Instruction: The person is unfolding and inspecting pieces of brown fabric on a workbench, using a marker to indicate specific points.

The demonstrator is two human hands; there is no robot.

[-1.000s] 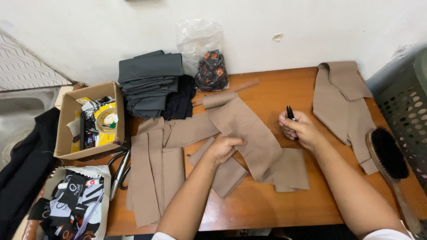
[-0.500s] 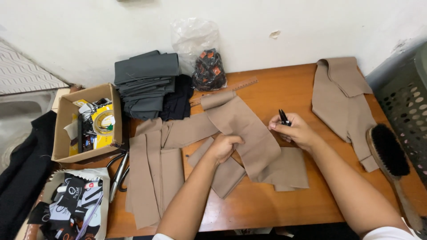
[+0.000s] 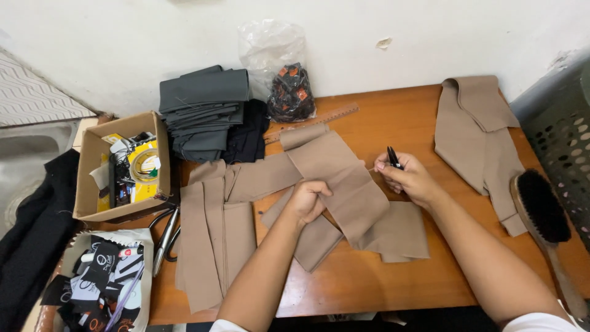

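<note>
Tan fabric strip (image 3: 344,178), long and flat, lies slantwise across the wooden table (image 3: 393,117); your left hand (image 3: 307,200) rests on its near edge with the fingers curled together, gripping the cloth. Your right hand (image 3: 410,179), just beside the strip's right edge, is closed around a black pen (image 3: 393,157), tip upward.

Under and around the strip:
- More tan cut pieces (image 3: 396,237) lie beneath it, reaching toward the table's front.
- A spread of tan panels (image 3: 209,237) sits to your left, overlapping, running to the front edge.
- A wooden ruler (image 3: 319,121) lies behind the strip, partly covered by its rolled far end.

Further out:
- Folded dark grey cloth stack (image 3: 203,107), with a black fabric bundle (image 3: 249,138) touching its right side.
- A clear plastic bag (image 3: 279,67) of dark small items against the wall.
- A cardboard box (image 3: 92,184) of odds and ends at the left corner; black scissors (image 3: 166,237) just in front of it.
- An open packet of black labels (image 3: 101,286) at front left.
- A tan garment piece (image 3: 482,138) well apart to your right, its lower end touching a wooden-handled brush (image 3: 544,212).
- A grey perforated basket (image 3: 562,135) beyond the right edge.
</note>
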